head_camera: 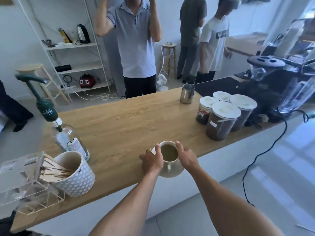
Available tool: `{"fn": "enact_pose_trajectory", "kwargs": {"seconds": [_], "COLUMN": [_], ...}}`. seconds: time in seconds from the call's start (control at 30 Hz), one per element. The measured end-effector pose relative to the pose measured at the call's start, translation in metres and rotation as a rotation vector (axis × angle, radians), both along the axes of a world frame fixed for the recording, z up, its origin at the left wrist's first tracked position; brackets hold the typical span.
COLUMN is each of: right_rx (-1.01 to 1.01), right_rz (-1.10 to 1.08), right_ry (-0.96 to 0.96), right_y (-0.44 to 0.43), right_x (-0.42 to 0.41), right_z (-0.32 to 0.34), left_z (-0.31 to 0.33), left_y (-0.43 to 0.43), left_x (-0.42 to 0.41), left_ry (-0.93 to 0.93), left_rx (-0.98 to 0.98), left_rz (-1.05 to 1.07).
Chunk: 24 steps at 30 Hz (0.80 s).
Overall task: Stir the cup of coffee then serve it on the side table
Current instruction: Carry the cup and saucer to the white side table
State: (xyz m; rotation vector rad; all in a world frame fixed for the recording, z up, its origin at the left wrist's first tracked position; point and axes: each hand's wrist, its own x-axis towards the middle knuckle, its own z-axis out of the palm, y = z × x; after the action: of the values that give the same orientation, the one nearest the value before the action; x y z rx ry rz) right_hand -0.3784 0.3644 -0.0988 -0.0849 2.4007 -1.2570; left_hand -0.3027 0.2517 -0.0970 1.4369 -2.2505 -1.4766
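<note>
A cream cup (pixel 170 169) full of brownish coffee (pixel 169 152) stands near the front edge of the wooden counter (pixel 119 126), its handle facing me. My left hand (pixel 152 160) wraps the cup's left side and my right hand (pixel 186 156) wraps its right side, fingers curled over the rim. No stirrer is in the cup. Wooden stir sticks (pixel 54 171) lie in a clear acrylic box (pixel 22 181) at the left.
A patterned mug (pixel 76 174) and a pump bottle (pixel 68 138) stand at the left. A steel pitcher (pixel 187 93), several lidded jars (pixel 221 120) and a coffee machine (pixel 276 77) are at the right, with a black cable (pixel 265 150) hanging. People stand beyond the counter.
</note>
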Motion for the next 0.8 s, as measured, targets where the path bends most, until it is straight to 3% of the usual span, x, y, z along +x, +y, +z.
{"fn": "enact_pose_trajectory", "kwargs": {"seconds": [0.5,0.8], "right_rx": [-0.020,0.071], "right_rz": [-0.406,-0.609], "right_ry": [0.050,0.041], "right_y": [0.219,0.359], "right_x": [-0.016,-0.009], "right_z": [0.018,0.010], "left_z": [0.014,0.001], "left_y": [0.199,0.334], "left_x": [-0.069,-0.092], "left_ry": [0.056,0.028], "left_rx": [-0.059,-0.041], "left_rz": [-0.424,-0.664]}}
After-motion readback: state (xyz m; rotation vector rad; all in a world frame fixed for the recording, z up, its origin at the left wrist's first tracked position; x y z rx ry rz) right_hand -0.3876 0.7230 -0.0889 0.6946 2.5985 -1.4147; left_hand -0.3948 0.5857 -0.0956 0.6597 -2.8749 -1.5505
